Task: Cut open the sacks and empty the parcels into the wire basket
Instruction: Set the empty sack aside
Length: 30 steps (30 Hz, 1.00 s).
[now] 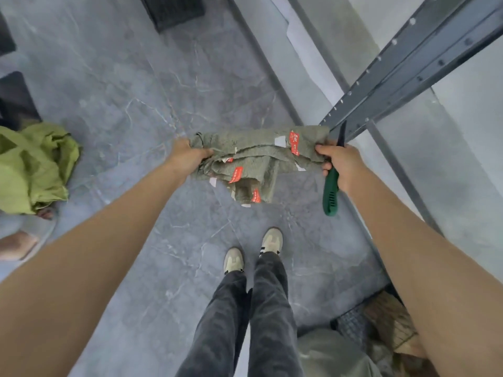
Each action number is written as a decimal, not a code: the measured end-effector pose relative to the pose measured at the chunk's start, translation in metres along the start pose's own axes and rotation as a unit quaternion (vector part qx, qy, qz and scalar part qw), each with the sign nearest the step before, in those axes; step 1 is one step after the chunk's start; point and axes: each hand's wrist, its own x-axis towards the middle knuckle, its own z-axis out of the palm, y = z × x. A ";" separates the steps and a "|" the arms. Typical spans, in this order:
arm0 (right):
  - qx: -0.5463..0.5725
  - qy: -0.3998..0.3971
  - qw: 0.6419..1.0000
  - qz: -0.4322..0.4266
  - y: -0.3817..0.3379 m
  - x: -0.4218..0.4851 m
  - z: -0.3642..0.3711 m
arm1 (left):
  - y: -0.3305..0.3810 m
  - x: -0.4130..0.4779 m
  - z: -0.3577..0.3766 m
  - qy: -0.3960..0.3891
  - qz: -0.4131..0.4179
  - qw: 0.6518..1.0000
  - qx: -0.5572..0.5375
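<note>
Spanning left-to-right, sack [258, 152]; knife [330, 195] tip forward

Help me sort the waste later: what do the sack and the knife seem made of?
The sack looks like coarse woven fabric, possibly plastic fibre, matte grey-green: grainy weave, limp folds. The knife has a dark green handle, likely moulded plastic, with a slight sheen and slots; its dark blade is probably metal.

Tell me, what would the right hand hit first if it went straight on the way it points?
Probably the grey metal rack beam, just past the knife that the right hand grips together with the sack; depth is unclear.
</note>
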 end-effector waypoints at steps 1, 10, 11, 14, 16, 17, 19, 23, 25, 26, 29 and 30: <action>-0.002 -0.001 1.000 0.007 0.004 0.015 0.004 | -0.004 0.013 0.005 0.005 -0.007 1.000 0.002; -0.014 -0.016 0.999 0.031 0.049 0.151 0.026 | -0.051 0.114 0.064 0.061 -0.040 0.997 0.034; -0.018 -0.015 0.999 0.030 0.056 0.167 0.029 | -0.061 0.127 0.069 0.069 -0.040 0.996 0.042; -0.027 -0.019 0.999 0.032 0.082 0.218 0.040 | -0.096 0.171 0.083 0.075 -0.046 0.994 0.057; -0.036 -0.021 0.999 0.029 0.102 0.254 0.049 | -0.123 0.202 0.093 0.075 -0.061 0.993 0.063; -0.038 -0.023 0.999 0.028 0.112 0.272 0.054 | -0.136 0.219 0.098 0.074 -0.063 0.993 0.062; -0.040 -0.023 0.999 0.029 0.134 0.309 0.065 | -0.160 0.253 0.107 0.077 -0.059 0.993 0.062; -0.056 -0.006 0.998 0.011 0.174 0.378 0.087 | -0.204 0.320 0.123 0.095 -0.052 0.992 0.060; -0.072 -0.002 0.997 -0.002 0.192 0.407 0.096 | -0.229 0.351 0.130 0.086 -0.057 0.994 0.046; -0.078 0.002 0.997 -0.004 0.201 0.422 0.100 | -0.242 0.367 0.135 0.077 -0.059 0.994 0.041; -0.089 0.005 0.996 -0.003 0.226 0.461 0.109 | -0.280 0.412 0.149 0.060 -0.063 0.995 0.044; -0.094 0.009 0.996 -0.001 0.232 0.474 0.111 | -0.295 0.430 0.153 0.063 -0.066 0.995 0.049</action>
